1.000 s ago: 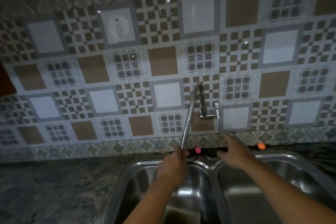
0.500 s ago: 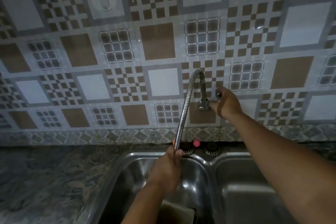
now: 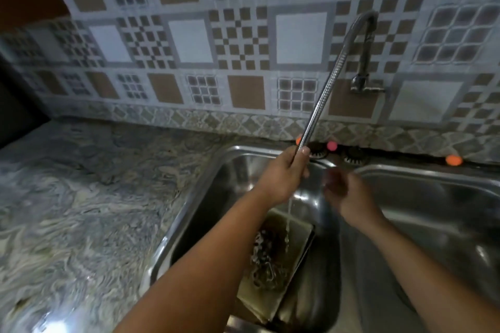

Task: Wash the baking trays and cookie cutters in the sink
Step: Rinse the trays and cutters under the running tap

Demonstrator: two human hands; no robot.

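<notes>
- The left hand (image 3: 284, 176) is wrapped round the lower end of the flexible faucet hose (image 3: 323, 92), fingers (image 3: 304, 153) curled tight on the metal, thumb side up.
- From those fingers the hose runs up and to the right, arches over, and drops to the wall-mounted tap body (image 3: 362, 84) on the patterned tile wall (image 3: 189, 40).
- A thin stream of water (image 3: 287, 227) falls from just below the gripping fingers, straight down into the left basin of the double steel sink (image 3: 189, 203).
- Directly under that stream lies a baking tray (image 3: 295, 254), flat in the bottom of the basin and partly hidden by the left forearm.
- On the tray, below the left fingers, sits a tangle of metal cookie cutters (image 3: 266, 265); their shapes are too blurred to tell apart.
- The right hand (image 3: 349, 194) hangs just to the right of the left fingers, over the divider between the two basins; it is motion-blurred, so I cannot tell how its fingers are set, and it seems to hold nothing.
- Beyond the fingertips, along the back ledge of the sink, there are small round things: an orange one beside the hose, a pink ball (image 3: 332, 145) a little right, another orange ball (image 3: 453, 160) far right.
- To the left of both hands stretches a marbled countertop (image 3: 81, 197).
</notes>
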